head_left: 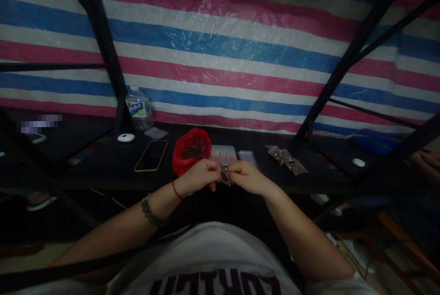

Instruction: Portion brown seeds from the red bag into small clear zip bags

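My left hand (199,176) and my right hand (248,176) meet over the near edge of a dark table (113,166). Both are closed, pinching a small clear plastic bag (224,175) between them. Just beyond the left hand stands an open red plastic bag (187,150) with small brown pieces inside. A pale tray or card (223,152) lies behind the hands. To the right, several small filled clear bags (286,156) lie in a row.
A phone (151,155) lies face up left of the red bag. A water bottle (139,108) and a white round object (125,137) stand further back. Black metal frame bars (103,47) rise at both sides. A striped tarp (227,42) hangs behind.
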Motion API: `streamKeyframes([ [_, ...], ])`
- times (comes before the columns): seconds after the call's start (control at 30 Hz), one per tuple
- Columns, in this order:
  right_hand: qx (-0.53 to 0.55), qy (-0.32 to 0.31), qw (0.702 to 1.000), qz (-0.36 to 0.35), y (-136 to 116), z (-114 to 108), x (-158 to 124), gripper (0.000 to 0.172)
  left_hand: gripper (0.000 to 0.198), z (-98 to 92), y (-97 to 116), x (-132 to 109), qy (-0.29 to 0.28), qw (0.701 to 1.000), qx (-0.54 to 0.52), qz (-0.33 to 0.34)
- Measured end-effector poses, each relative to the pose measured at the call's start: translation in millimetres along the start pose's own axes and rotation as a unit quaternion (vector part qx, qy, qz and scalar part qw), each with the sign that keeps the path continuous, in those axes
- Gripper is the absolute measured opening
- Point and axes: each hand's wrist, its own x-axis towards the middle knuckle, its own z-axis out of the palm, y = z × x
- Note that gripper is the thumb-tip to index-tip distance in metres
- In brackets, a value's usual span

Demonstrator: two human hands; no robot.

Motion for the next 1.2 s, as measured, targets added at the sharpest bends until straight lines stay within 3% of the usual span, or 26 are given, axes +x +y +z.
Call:
streamKeyframes([
  [0.1, -0.098, 0.105, 0.989, 0.018, 0.6, -1.6, 2.0, 0.029, 0.013, -1.2, -1.6, 3.6, 0.039, 0.999, 0.018, -0.018],
  [0.23, -0.172, 0.164, 0.971, -0.012, -3.6, 0.8, 2.4, 0.016, 0.013, -3.9, -3.9, 8.2, 0.058, 0.997, 0.042, -0.039],
  [0.37, -0.19, 0.126, 0.971, -0.064, -6.2, 8.0, 1.0, 0.015, 0.014, -2.8, -7.2, 9.3, 0.045, 0.996, 0.06, -0.051],
  [0.6, -0.253, 0.038, 0.967, -0.008, -9.6, 13.2, -0.3, 0.016, 0.018, 6.8, -7.5, 3.7, 0.009, 0.992, 0.123, -0.028],
  [0.7, -0.257, 0.046, 0.965, 0.007, -10.2, 11.3, -0.7, 0.016, 0.025, 3.4, -5.2, 3.5, 0.011, 0.989, 0.148, 0.028],
  [0.83, -0.216, 0.051, 0.975, -0.007, -11.8, 4.8, -4.6, 0.022, 0.029, -16.1, -2.2, 4.2, 0.086, 0.966, 0.183, 0.158],
  [0.87, -0.205, 0.046, 0.978, -0.013, -12.7, 2.6, -5.8, 0.024, 0.038, -22.1, -1.4, 3.8, 0.074, 0.961, 0.2, 0.178],
  [0.93, -0.185, 0.037, 0.982, -0.026, -14.7, -2.3, -7.9, 0.031, 0.057, -32.6, 0.1, 2.5, -0.012, 0.959, 0.225, 0.171],
  [1.03, -0.155, 0.026, 0.987, -0.039, -16.5, -9.3, -9.0, 0.04, 0.055, -42.7, 1.2, 1.7, -0.143, 0.96, 0.219, 0.098],
  [1.1, -0.133, 0.032, 0.99, -0.042, -15.5, -12.6, -8.7, 0.039, 0.043, -45.4, 1.7, 2.5, -0.159, 0.964, 0.203, 0.069],
  [1.2, -0.102, 0.075, 0.991, -0.039, -11.3, -14.4, -8.3, 0.031, 0.035, -45.5, 4.6, 3.0, -0.109, 0.982, 0.145, 0.055],
])
